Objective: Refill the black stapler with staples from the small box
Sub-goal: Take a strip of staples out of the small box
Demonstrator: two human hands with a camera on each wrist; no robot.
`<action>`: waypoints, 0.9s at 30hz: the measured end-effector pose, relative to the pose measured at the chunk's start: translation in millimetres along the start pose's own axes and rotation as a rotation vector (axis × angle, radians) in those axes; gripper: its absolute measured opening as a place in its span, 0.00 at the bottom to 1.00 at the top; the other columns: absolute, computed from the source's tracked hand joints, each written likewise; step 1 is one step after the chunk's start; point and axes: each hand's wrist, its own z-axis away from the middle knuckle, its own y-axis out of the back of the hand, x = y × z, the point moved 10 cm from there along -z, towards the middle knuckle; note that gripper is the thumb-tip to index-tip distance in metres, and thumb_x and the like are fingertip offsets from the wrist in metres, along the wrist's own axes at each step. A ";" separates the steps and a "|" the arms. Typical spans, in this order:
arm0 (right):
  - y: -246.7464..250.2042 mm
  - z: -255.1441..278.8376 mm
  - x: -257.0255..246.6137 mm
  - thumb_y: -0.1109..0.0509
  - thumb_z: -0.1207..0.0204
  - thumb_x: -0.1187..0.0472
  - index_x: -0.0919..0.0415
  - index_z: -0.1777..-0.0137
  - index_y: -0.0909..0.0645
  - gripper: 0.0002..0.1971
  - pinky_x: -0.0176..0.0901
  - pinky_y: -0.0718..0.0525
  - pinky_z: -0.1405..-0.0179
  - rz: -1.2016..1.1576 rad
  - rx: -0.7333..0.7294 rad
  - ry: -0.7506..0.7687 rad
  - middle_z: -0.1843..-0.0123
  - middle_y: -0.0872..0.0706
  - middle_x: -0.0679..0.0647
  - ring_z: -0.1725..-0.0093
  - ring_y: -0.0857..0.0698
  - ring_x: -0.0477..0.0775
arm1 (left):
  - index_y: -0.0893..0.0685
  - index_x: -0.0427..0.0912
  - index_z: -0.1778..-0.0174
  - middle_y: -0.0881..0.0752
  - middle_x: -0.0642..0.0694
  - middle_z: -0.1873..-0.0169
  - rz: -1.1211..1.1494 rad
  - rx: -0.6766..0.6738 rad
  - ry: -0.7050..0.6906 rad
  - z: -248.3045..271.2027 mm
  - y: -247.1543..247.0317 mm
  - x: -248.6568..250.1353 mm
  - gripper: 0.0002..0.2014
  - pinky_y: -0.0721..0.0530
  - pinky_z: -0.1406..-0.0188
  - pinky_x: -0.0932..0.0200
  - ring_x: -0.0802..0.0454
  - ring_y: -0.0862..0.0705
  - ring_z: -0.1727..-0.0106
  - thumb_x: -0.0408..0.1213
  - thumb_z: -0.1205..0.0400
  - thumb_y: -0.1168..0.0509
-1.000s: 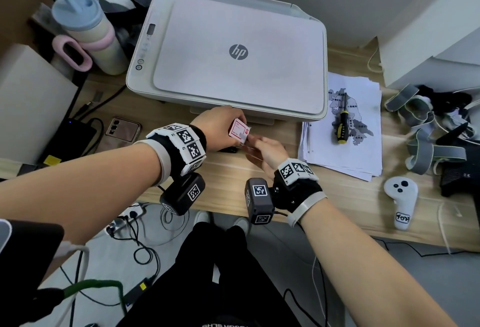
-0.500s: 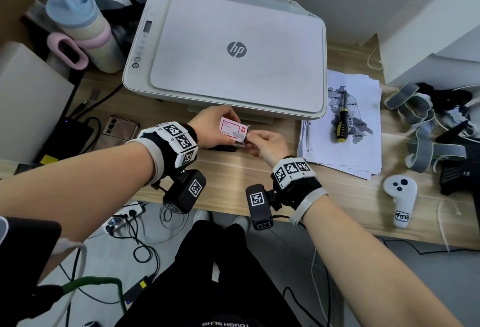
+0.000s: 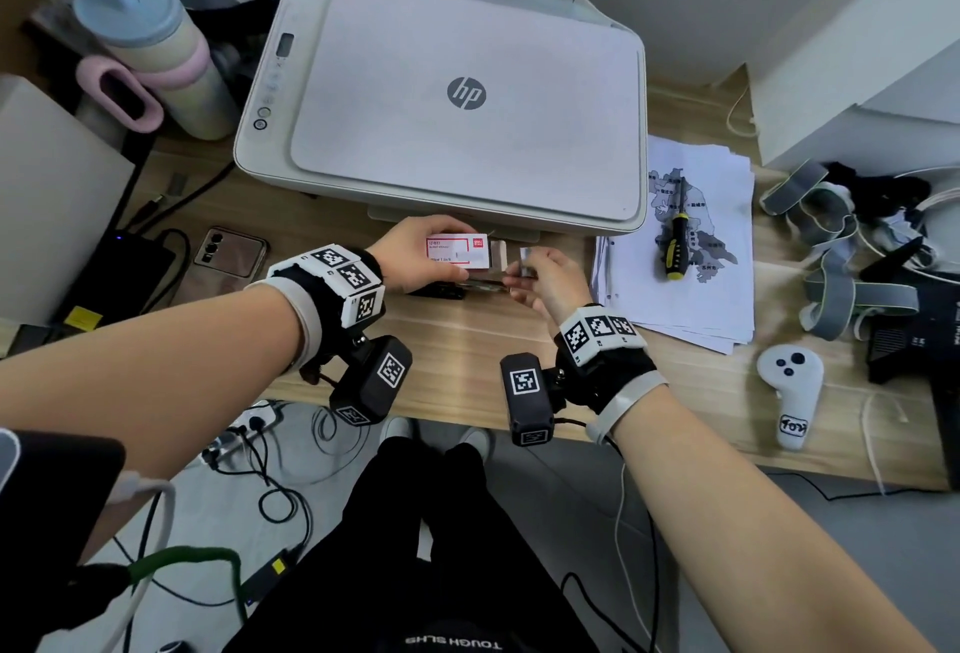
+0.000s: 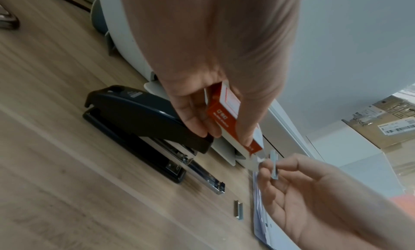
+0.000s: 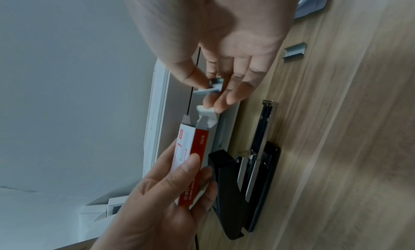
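The scene is seen from above by the head view, looking forward and down at the bench and the printer. From each wrist a very close view is given along the hands, low over the wood. The small box, the black stapler and both hands are shared by all views

office desk: hp printer, paper stack, cables.

Blk stapler open flat; box unflapped.
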 end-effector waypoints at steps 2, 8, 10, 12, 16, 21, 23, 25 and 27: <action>4.7 -0.7 -0.3 0.47 0.21 0.72 0.57 0.62 0.27 0.14 0.34 0.24 0.79 0.000 0.019 0.002 0.70 0.24 0.54 0.78 0.20 0.47 | 0.22 0.37 0.35 0.17 0.43 0.45 0.015 0.018 0.004 0.5 0.3 -0.7 0.23 0.23 0.52 0.77 0.53 0.20 0.46 0.30 0.26 0.27; 7.1 4.0 6.9 0.51 0.22 0.72 0.58 0.63 0.24 0.17 0.33 0.24 0.78 0.006 0.033 -0.067 0.73 0.32 0.54 0.75 0.29 0.51 | 0.19 0.39 0.39 0.14 0.42 0.47 0.109 0.054 0.021 4.2 0.5 -1.3 0.20 0.21 0.49 0.69 0.51 0.17 0.50 0.33 0.27 0.26; 4.4 6.8 9.8 0.52 0.23 0.71 0.59 0.66 0.26 0.16 0.31 0.24 0.79 -0.026 0.030 -0.107 0.74 0.35 0.53 0.75 0.32 0.50 | 0.21 0.41 0.42 0.14 0.40 0.48 0.141 0.045 0.040 4.8 -2.8 -2.3 0.18 0.19 0.56 0.67 0.52 0.16 0.58 0.32 0.27 0.27; 1.0 8.8 10.7 0.51 0.24 0.68 0.59 0.68 0.28 0.14 0.31 0.25 0.80 -0.053 0.016 -0.129 0.74 0.36 0.52 0.75 0.34 0.50 | 0.25 0.42 0.45 0.14 0.41 0.52 0.171 0.026 0.053 5.1 -8.1 -2.0 0.16 0.18 0.67 0.70 0.55 0.17 0.67 0.31 0.25 0.28; -8.8 12.2 11.5 0.42 0.23 0.58 0.57 0.68 0.29 0.12 0.32 0.26 0.79 -0.107 -0.058 -0.140 0.73 0.36 0.50 0.74 0.34 0.48 | 0.31 0.39 0.33 0.19 0.41 0.52 0.204 -0.021 0.034 7.1 -18.7 4.2 0.23 0.17 0.73 0.72 0.52 0.18 0.68 0.29 0.22 0.32; -9.1 9.5 11.1 0.32 0.24 0.54 0.55 0.62 0.23 0.08 0.30 0.24 0.81 -0.157 -0.072 -0.085 0.75 0.32 0.47 0.75 0.31 0.44 | 0.32 0.43 0.26 0.20 0.42 0.47 0.178 -0.031 0.018 6.5 -20.0 5.9 0.26 0.19 0.77 0.73 0.54 0.17 0.72 0.32 0.20 0.34; -9.9 9.3 9.7 0.31 0.25 0.54 0.55 0.60 0.22 0.06 0.30 0.23 0.80 -0.125 -0.079 -0.060 0.73 0.33 0.47 0.74 0.31 0.43 | 0.31 0.45 0.27 0.20 0.47 0.51 0.184 -0.025 0.016 7.2 -19.0 7.5 0.25 0.17 0.76 0.71 0.59 0.16 0.76 0.31 0.20 0.35; -11.8 10.1 8.5 0.31 0.25 0.53 0.55 0.60 0.22 0.07 0.31 0.23 0.79 -0.113 -0.088 -0.050 0.72 0.33 0.47 0.73 0.31 0.43 | 0.30 0.46 0.29 0.21 0.46 0.52 0.181 -0.013 0.009 8.1 -17.1 9.3 0.24 0.16 0.75 0.69 0.56 0.17 0.75 0.31 0.21 0.34; -11.6 9.9 5.9 0.32 0.24 0.52 0.55 0.62 0.22 0.09 0.30 0.23 0.79 -0.110 -0.073 -0.030 0.74 0.34 0.48 0.74 0.32 0.44 | 0.30 0.48 0.31 0.21 0.42 0.50 0.179 -0.003 0.002 9.2 -15.2 10.9 0.24 0.15 0.75 0.66 0.52 0.17 0.75 0.31 0.22 0.33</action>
